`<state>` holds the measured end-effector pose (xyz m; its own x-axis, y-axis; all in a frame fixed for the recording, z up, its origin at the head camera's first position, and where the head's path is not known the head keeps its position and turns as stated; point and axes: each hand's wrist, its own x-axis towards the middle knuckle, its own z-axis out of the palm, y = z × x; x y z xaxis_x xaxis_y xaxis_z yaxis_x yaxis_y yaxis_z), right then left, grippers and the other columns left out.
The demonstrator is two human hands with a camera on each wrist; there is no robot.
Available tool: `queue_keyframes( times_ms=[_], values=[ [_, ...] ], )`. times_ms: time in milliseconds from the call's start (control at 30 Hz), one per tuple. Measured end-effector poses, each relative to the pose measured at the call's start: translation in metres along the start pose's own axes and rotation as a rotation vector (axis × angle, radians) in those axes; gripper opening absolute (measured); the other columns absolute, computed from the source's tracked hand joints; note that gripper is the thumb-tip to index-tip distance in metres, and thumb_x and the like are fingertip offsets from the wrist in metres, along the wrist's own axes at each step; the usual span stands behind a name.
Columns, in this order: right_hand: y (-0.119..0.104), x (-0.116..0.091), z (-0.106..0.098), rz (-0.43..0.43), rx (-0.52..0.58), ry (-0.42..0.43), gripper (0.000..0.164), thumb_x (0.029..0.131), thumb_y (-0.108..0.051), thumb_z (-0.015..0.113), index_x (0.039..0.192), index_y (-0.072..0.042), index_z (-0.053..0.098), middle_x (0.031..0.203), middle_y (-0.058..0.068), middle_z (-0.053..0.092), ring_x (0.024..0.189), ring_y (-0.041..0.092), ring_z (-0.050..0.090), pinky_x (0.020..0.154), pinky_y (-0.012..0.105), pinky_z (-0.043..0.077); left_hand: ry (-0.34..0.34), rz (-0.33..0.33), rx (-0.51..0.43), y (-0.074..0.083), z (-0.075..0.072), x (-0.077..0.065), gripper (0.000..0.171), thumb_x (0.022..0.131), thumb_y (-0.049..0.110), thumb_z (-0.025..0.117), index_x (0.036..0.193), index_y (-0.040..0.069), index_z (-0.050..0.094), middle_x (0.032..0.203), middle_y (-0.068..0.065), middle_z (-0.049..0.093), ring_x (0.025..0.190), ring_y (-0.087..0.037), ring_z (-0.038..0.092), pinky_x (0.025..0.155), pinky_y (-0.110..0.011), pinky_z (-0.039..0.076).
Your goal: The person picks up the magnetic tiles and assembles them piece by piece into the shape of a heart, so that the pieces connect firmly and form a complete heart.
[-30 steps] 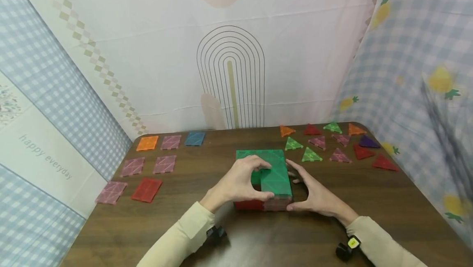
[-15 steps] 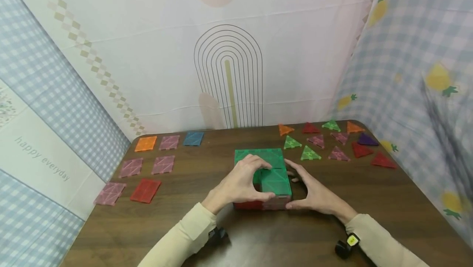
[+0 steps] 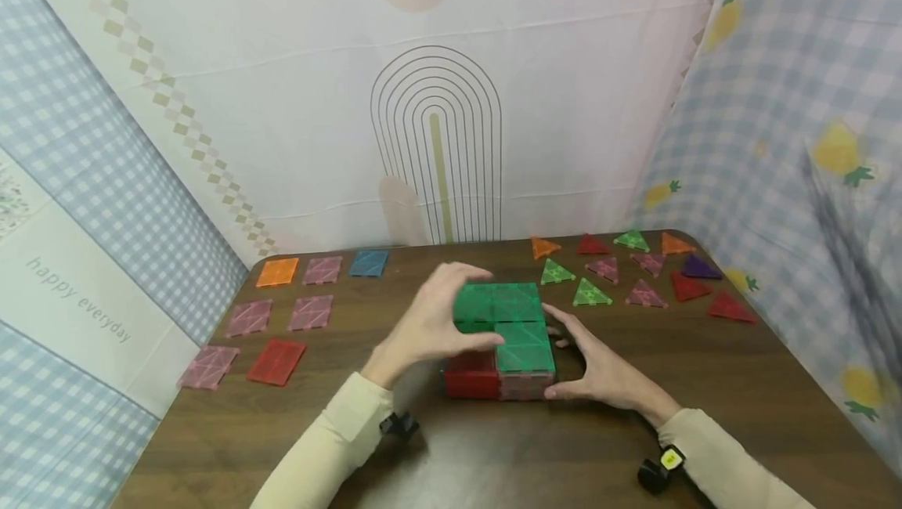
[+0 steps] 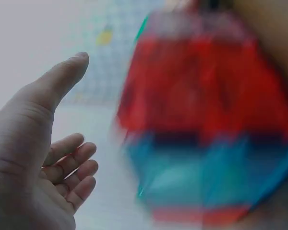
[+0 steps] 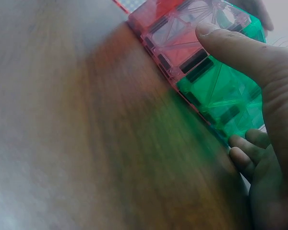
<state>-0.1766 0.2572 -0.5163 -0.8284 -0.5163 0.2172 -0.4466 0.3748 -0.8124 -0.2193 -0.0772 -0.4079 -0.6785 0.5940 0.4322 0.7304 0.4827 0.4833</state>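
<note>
A low box of translucent magnetic tiles (image 3: 524, 348) stands on the table. Its top has green tiles at the back and front right, with an opening at front left. Red and pink tiles form its front; green shows on its right side, and blurred blue in the left wrist view. My left hand (image 3: 430, 321) hovers at the box's left, thumb and fingers spread apart, nothing between them; in the left wrist view its palm (image 4: 24, 153) is bare. My right hand (image 3: 599, 368) holds the box's right side, the thumb (image 5: 235, 50) on the pink front tile and fingertips near the green side.
Several square tiles (image 3: 277, 362) in pink, red, orange and blue lie flat at the left. Several triangle tiles (image 3: 592, 292) are spread at the back right. A patterned cloth (image 3: 317, 141) hangs behind the table (image 3: 479, 454).
My left hand has drawn back to the left off the box's top, uncovering the green tiles and the front-left opening. My right hand stays at the box's right side.
</note>
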Motion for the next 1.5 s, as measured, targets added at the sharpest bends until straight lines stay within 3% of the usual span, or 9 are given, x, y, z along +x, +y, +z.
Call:
queue_keyframes(
  times_ms=[133,300,433,567,800,1000,1100,1300,1500],
  values=[
    [-0.001,0.001,-0.001,0.012,-0.010,0.002,0.126,0.088,-0.030,0.099,0.180,-0.029,0.014,0.180,-0.002,0.030,0.151,0.022,0.047,0.117,0.036,0.048,0.135,-0.095,0.012,-0.039,-0.035,-0.005,0.094,0.080,0.046,0.101,0.156,0.010,0.059,0.157,-0.006,0.062,0.148,-0.026,0.054,0.125,-0.054,0.042],
    [-0.001,0.000,0.000,0.013,-0.001,0.003,0.125,0.088,-0.029,0.099,0.180,-0.028,0.014,0.179,-0.001,0.031,0.151,0.023,0.048,0.117,0.037,0.049,0.243,-0.294,0.016,-0.104,-0.062,-0.031,0.089,0.085,0.043,0.098,0.159,0.013,0.058,0.162,-0.011,0.058,0.153,-0.034,0.051,0.126,-0.062,0.040],
    [0.000,-0.002,0.001,0.025,0.014,-0.002,0.125,0.088,-0.029,0.098,0.180,-0.029,0.014,0.180,-0.001,0.029,0.151,0.024,0.048,0.118,0.038,0.049,0.211,-0.456,0.010,-0.142,-0.066,-0.055,0.093,0.090,0.044,0.094,0.166,0.013,0.051,0.170,-0.016,0.050,0.158,-0.042,0.044,0.127,-0.069,0.036],
    [-0.001,-0.004,0.002,0.039,0.017,0.002,0.125,0.088,-0.031,0.098,0.180,-0.028,0.014,0.179,-0.001,0.030,0.150,0.026,0.049,0.117,0.039,0.049,0.120,-0.541,0.014,-0.164,-0.060,-0.067,0.099,0.094,0.049,0.089,0.172,0.010,0.041,0.176,-0.021,0.039,0.161,-0.048,0.036,0.127,-0.072,0.032],
    [-0.004,-0.001,-0.001,0.035,0.001,0.004,0.127,0.088,-0.032,0.099,0.180,-0.036,0.012,0.179,-0.001,0.031,0.151,0.025,0.049,0.117,0.039,0.049,-0.039,-0.557,0.074,-0.181,-0.050,-0.071,0.093,0.103,0.043,0.080,0.171,-0.001,0.035,0.175,-0.030,0.036,0.162,-0.053,0.030,0.130,-0.071,0.026],
    [-0.003,0.001,-0.002,0.013,-0.007,0.005,0.127,0.088,-0.029,0.098,0.180,-0.033,0.011,0.179,-0.002,0.031,0.152,0.021,0.048,0.118,0.037,0.048,0.022,-0.490,0.076,-0.183,-0.049,-0.071,0.072,0.097,0.029,0.090,0.158,0.005,0.060,0.159,-0.025,0.057,0.147,-0.050,0.049,0.125,-0.070,0.035],
    [-0.002,0.001,-0.001,0.014,0.001,0.000,0.126,0.088,-0.028,0.098,0.180,-0.032,0.011,0.179,-0.001,0.031,0.152,0.020,0.047,0.118,0.036,0.048,0.035,-0.493,0.084,-0.186,-0.047,-0.073,0.079,0.096,0.029,0.091,0.162,0.004,0.055,0.166,-0.026,0.049,0.151,-0.051,0.044,0.125,-0.072,0.033],
    [-0.002,-0.001,0.000,0.027,0.013,-0.005,0.125,0.089,-0.029,0.098,0.180,-0.031,0.012,0.180,-0.001,0.030,0.152,0.018,0.047,0.118,0.036,0.048,-0.059,-0.537,0.046,-0.192,-0.044,-0.077,0.091,0.103,0.033,0.083,0.172,0.000,0.035,0.180,-0.026,0.028,0.165,-0.052,0.024,0.130,-0.073,0.025],
    [-0.001,-0.001,-0.002,0.038,0.014,-0.007,0.125,0.089,-0.029,0.098,0.180,-0.033,0.013,0.179,-0.001,0.031,0.152,0.018,0.048,0.118,0.036,0.048,-0.024,-0.551,0.027,-0.191,-0.043,-0.076,0.079,0.097,0.031,0.090,0.162,0.003,0.054,0.159,-0.026,0.052,0.145,-0.047,0.048,0.121,-0.067,0.042]
  ],
)
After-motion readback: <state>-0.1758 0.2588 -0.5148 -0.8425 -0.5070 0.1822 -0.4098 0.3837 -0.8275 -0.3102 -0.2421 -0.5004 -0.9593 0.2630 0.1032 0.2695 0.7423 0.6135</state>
